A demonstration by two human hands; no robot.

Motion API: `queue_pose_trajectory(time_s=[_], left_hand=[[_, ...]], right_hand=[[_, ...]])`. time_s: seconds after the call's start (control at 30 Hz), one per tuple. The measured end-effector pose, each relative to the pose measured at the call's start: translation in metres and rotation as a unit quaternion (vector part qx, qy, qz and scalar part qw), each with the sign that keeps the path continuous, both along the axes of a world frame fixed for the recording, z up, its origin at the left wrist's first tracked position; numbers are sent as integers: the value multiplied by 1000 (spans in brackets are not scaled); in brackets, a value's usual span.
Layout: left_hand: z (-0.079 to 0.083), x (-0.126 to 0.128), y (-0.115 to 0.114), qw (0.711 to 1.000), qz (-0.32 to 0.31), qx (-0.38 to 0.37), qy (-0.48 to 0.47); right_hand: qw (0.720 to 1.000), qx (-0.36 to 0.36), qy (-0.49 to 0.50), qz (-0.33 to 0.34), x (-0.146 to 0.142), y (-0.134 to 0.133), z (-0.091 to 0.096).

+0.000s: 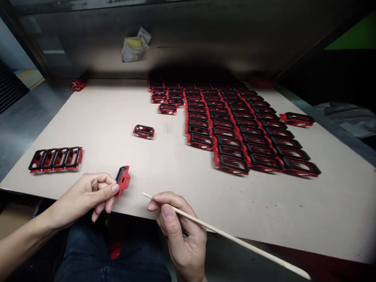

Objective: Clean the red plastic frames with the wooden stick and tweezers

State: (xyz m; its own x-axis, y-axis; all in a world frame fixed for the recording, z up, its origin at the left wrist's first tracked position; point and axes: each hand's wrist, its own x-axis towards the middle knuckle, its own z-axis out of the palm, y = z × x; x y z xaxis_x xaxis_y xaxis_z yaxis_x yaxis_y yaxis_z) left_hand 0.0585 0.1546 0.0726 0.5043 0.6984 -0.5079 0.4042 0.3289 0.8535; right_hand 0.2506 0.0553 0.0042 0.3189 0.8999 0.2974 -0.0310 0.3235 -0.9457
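The hands are held well apart above the near edge of the surface (170, 168). A pale, slender stick (235, 237) is gripped between the thumb and fingers of the right hand (183, 237), its thinner tip directed toward the left. By the left hand (88, 194), a red-and-black part (123, 181) is pinched at its lower end, tilted upright just over the surface; stick and part are not in contact. Small specks (266, 207) are scattered at the right. Beyond the left hand, a row of four similar frames (55, 159) is set side by side. Farther off, a single frame (143, 135) is seen near the middle, left of a large array of frames (236, 127) arranged in columns. At the back, papers (133, 54) are seen against an upright panel (205, 43).
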Motion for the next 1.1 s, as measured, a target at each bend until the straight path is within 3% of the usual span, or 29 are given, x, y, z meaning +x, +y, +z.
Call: queue_pose_trajectory(time_s=[0.27, 0.6, 0.9, 1.1], left_hand=[[-4, -7, -8, 999, 11, -32, -29], [-2, -8, -11, 998, 20, -48, -40], [-14, -13, -31, 987, 58, -77, -125], [-2, -10, -42, 985, 45, -105, -126]], right_hand=[[994, 6, -107, 8, -3, 3, 8], [992, -18, -124, 15, -4, 8, 15], [986, -45, -158, 27, -12, 12, 22], [981, -60, -178, 45, -23, 14, 27]])
